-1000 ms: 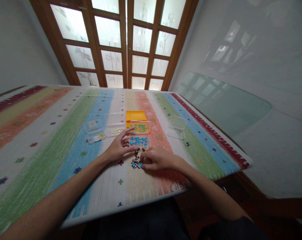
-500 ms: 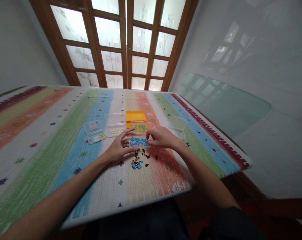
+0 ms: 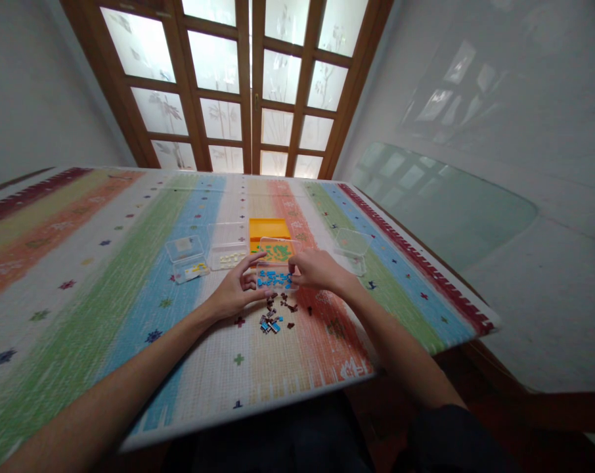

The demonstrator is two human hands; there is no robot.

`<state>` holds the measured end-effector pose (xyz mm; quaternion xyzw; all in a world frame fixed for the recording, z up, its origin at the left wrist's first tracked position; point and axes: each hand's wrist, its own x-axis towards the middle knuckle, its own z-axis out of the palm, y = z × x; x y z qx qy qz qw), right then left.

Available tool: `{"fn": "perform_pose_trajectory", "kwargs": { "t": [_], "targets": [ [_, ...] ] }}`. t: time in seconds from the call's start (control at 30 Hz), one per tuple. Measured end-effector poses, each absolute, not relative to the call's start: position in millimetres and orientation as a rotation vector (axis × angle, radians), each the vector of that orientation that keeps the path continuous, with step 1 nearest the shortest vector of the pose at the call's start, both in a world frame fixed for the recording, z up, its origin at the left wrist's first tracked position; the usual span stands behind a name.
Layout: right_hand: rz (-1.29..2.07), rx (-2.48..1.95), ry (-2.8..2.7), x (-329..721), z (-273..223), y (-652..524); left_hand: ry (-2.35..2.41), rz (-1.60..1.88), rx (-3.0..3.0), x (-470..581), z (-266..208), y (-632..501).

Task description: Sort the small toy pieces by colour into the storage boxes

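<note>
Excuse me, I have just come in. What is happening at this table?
A person is handling small pieces. The left hand curls around the left end of a clear plastic box containing small blue pieces. The right hand is at its right end, fingertips lowered; any piece there is hidden. Loose brown and blue pieces lie on the striped tablecloth, nearer the person.

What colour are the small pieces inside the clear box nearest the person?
The small pieces are bright blue, as the head view shows.
</note>
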<state>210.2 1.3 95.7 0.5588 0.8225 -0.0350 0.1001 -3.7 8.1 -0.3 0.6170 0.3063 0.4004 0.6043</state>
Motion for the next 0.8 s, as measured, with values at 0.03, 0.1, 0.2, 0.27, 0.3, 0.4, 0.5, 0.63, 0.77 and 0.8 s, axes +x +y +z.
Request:
{"fn": "perform_pose_trajectory", "kwargs": {
  "t": [0.03,0.1,0.2,0.27,0.3,0.4,0.5,0.63,0.77,0.8],
  "targets": [
    [-0.094,1.664,2.419,209.3,97.1,0.9,0.713,0.93,1.432,-3.6,-0.5,8.1],
    [-0.08,1.687,2.391,206.6,99.4,-0.1,0.723,0.936,1.439,-3.5,-0.7,8.0],
    [-0.075,1.695,2.377,203.8,100.6,-0.6,0.733,0.935,1.448,-3.6,-0.8,8.1],
    [-0.094,1.682,2.412,204.8,100.3,-0.3,0.735,0.937,1.449,-3.8,-0.9,8.4],
    [-0.109,1.675,2.435,206.3,100.0,-0.1,0.734,0.939,1.446,-3.8,-0.9,8.5],
    [-0.148,1.665,2.476,213.1,99.6,-0.2,0.729,0.936,1.432,-4.0,-1.0,8.9],
    [-0.173,1.651,2.499,219.6,99.2,-1.3,0.74,0.938,1.436,-4.2,-0.8,8.8],
    [-0.201,1.603,2.51,222.8,97.4,-3.7,0.746,0.934,1.443,-4.3,0.1,8.2],
    [-0.186,1.602,2.499,221.1,96.0,-6.2,0.755,0.926,1.449,-4.3,1.7,7.7],
    [-0.186,1.605,2.497,220.6,95.9,-6.6,0.757,0.927,1.452,-4.4,1.8,7.7]
  ]
}}
